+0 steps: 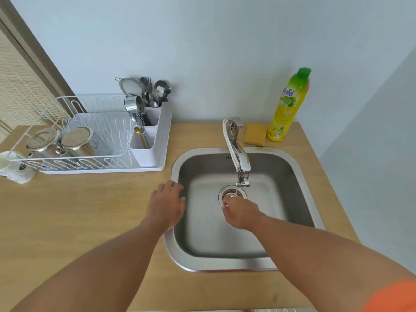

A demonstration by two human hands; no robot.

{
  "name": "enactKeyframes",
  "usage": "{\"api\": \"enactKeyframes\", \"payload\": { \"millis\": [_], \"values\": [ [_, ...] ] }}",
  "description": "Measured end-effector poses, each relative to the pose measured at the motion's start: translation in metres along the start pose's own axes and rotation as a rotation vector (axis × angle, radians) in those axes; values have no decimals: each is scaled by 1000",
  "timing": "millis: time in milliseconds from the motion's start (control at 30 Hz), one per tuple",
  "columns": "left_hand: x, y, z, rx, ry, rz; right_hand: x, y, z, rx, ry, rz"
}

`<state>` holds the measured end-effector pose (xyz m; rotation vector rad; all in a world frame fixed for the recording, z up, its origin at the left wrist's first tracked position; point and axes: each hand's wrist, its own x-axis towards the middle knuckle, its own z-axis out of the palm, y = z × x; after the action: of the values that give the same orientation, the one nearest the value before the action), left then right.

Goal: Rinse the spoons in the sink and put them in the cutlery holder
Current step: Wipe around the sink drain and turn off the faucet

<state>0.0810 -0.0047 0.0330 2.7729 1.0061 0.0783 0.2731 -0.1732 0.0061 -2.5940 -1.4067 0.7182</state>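
Observation:
The steel sink (292,167) is set into a wooden counter, and a thin stream of water runs from the tap (239,154) onto the drain (231,192). My right hand (242,213) is low in the basin just under the stream, fingers curled down; whatever may be in it is hidden. My left hand (167,204) lies palm down on the sink's left rim, fingers spread, holding nothing. No loose spoon shows in the basin. The white cutlery holder (146,152) on the dish rack holds a gold spoon (138,131) in front and several steel utensils (153,93) behind.
The white dish rack (67,163) at the left carries two upturned metal cups (76,140). A white mug (15,170) stands at its left end. A yellow sponge (255,137) and a dish soap bottle (288,106) stand behind the sink by the wall.

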Motion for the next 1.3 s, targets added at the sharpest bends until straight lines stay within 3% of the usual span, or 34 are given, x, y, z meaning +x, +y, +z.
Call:
{"api": "enactKeyframes", "payload": {
  "millis": [167, 567, 867, 1300],
  "values": [
    [-24, -22, 7, -12, 77, 3, -4, 32, -20, -99, -19, 68],
    [-49, -95, 0, -1, -1, -69, 39, 48, -120, -148, 52, 155],
    [-58, -140, 4, -78, 26, -157, 88, 46, -185, -97, 280, 134],
    [-61, -155, 11, -45, 1, -130, 104, 22, -201, -317, 284, 48]
  ]
}}
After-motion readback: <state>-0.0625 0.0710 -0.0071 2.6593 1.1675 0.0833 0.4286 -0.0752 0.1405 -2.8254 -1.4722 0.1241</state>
